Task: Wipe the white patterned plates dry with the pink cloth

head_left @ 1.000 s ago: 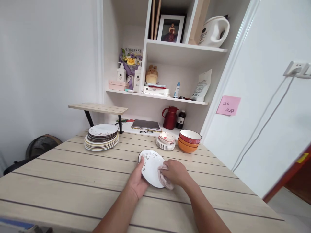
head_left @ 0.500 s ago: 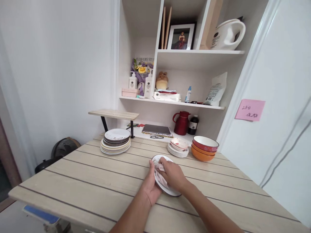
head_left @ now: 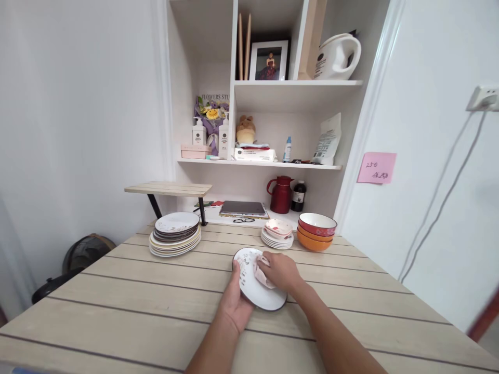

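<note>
A white plate (head_left: 262, 297) with a dark rim and small flower prints is held tilted just above the wooden table (head_left: 128, 306). My left hand (head_left: 236, 305) grips its left edge, thumb on the face. A pinkish cloth (head_left: 260, 274) lies pressed on the plate's upper part under my right hand (head_left: 281, 270), whose fingers are curled over it.
A stack of plates (head_left: 174, 234) sits at the back left of the table. Small dishes (head_left: 277, 234) and stacked red and orange bowls (head_left: 316, 231) stand at the back right. Shelves behind hold a red jug (head_left: 280, 194), bottles and a tablet (head_left: 244, 208).
My right hand with the cloth has moved up across the plate from its lower right part to its upper part. The head view has swung about; the left hand keeps its grip.
</note>
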Action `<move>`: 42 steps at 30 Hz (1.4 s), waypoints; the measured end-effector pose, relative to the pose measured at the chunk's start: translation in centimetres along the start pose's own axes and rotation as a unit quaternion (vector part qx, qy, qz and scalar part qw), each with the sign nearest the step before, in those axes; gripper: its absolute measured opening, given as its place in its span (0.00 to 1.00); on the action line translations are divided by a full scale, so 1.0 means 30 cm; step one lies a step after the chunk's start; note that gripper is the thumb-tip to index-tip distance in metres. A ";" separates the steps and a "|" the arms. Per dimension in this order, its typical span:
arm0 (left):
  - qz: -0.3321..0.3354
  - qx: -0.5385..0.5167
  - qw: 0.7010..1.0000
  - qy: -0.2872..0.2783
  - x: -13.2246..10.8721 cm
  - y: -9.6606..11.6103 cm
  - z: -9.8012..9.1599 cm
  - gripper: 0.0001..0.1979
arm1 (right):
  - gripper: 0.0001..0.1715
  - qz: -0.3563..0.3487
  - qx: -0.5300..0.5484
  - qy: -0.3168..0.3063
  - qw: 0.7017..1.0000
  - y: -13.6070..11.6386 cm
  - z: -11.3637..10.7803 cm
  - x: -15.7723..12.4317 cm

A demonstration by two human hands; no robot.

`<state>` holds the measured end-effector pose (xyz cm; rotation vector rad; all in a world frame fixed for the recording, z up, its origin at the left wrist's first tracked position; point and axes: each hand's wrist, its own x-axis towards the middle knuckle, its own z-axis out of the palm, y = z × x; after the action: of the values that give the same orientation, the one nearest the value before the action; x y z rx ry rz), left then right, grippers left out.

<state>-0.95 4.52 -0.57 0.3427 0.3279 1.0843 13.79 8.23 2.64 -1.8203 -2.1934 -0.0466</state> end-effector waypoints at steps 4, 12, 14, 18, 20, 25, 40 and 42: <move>-0.010 0.005 1.000 0.004 0.000 0.004 0.002 0.38 | 0.15 -0.036 0.060 -0.126 0.990 0.024 -0.053 -0.049; -0.001 0.031 0.999 0.032 -0.004 0.005 0.003 0.39 | 0.09 -0.120 0.228 -0.030 0.966 -0.113 -0.004 -0.073; 0.002 0.038 0.999 0.035 -0.005 0.004 0.004 0.38 | 0.16 -0.116 0.259 0.016 0.959 -0.134 0.019 -0.046; 0.000 0.041 0.999 0.031 -0.004 0.001 0.010 0.35 | 0.20 -0.095 0.221 0.101 0.965 -0.112 0.056 0.016; 0.000 0.038 0.999 0.025 -0.001 -0.001 0.009 0.34 | 0.14 -0.079 0.177 0.109 0.975 -0.076 0.067 0.035; -0.014 0.021 1.000 0.006 0.008 -0.006 -0.007 0.37 | 0.09 -0.020 0.078 0.061 0.995 0.035 0.046 0.031; -0.021 0.018 0.999 0.027 -0.014 -0.004 0.012 0.38 | 0.22 -0.172 0.360 -0.118 0.909 -0.057 -0.019 -0.087; -0.022 0.021 0.999 0.040 -0.016 -0.006 0.013 0.38 | 0.27 -0.152 0.410 -0.044 0.898 -0.092 0.010 -0.069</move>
<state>-0.85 3.96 -0.24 0.3282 0.4277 1.0518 11.38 5.74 2.30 -1.0180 -2.0503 0.7839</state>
